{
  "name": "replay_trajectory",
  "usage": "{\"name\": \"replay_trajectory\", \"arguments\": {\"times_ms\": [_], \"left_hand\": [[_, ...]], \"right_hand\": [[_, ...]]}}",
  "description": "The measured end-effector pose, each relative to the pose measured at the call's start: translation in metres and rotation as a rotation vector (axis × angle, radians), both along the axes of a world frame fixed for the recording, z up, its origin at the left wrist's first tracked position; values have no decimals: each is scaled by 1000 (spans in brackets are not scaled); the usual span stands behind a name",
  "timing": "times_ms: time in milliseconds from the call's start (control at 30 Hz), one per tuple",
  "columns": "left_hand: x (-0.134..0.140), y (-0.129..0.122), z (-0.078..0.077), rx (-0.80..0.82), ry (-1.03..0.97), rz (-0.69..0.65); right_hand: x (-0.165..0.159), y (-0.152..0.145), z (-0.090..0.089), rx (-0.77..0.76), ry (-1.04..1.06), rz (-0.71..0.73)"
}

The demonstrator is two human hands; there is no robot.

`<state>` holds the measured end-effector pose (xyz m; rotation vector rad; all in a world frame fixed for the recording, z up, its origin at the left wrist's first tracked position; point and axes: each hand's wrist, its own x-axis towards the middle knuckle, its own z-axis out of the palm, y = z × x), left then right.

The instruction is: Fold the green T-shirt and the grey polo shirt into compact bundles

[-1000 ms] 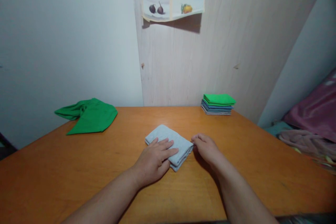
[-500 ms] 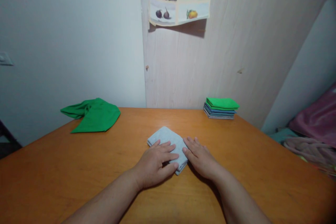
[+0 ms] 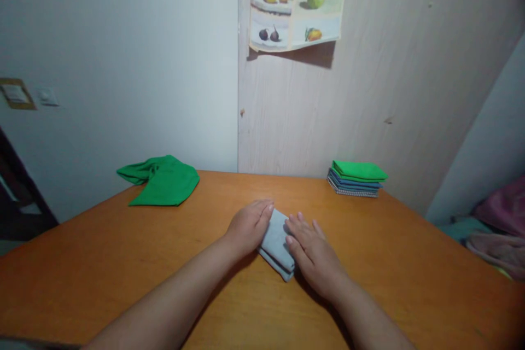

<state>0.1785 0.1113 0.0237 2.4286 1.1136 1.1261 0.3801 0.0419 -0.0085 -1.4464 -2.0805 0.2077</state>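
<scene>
A light grey-blue folded cloth [image 3: 277,243] lies on the wooden table, with its layered edge turned toward me. Against its left side rests my left hand [image 3: 251,227], fingers stretched out and held together, covering that edge. On the opposite side, my right hand [image 3: 312,251] lies with its fingers extended and a little apart, the fingertips touching the cloth's right edge. Neither hand is closed around the cloth.
A loosely crumpled green cloth [image 3: 168,181] lies at the table's back left. Toward the back right stands a stack of folded cloths [image 3: 356,179], bright green on top. A wall rises behind the table [image 3: 164,284], with a fruit picture [image 3: 296,11] on it.
My left hand has moved from the top of the folded cloth to its left edge, fingers now together. My right hand stays at the right edge. The view has shifted left.
</scene>
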Motion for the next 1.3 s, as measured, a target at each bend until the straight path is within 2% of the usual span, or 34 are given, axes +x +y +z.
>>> {"name": "replay_trajectory", "arguments": {"times_ms": [100,233,367,567,833,1133,1233,1300], "left_hand": [[11,10,-8,37,150,-4],[15,17,-25,-31,378,-5],[11,18,-34,-91,444,12],[12,19,-33,-103,463,11],[11,20,-34,-78,447,10],[-1,24,-32,-222,408,-1],[-4,28,-31,-313,309,-30],[-4,32,-32,-391,174,-55]], "right_hand": [[-10,-5,2,-63,-93,57],[-14,-8,4,-117,-137,100],[-14,-10,2,-149,-159,93],[-15,-14,2,-175,-139,86],[-19,-16,13,-244,-155,73],[-19,-14,36,-379,-222,53],[-23,0,44,-341,-222,31],[-28,12,45,-284,-205,10]]}}
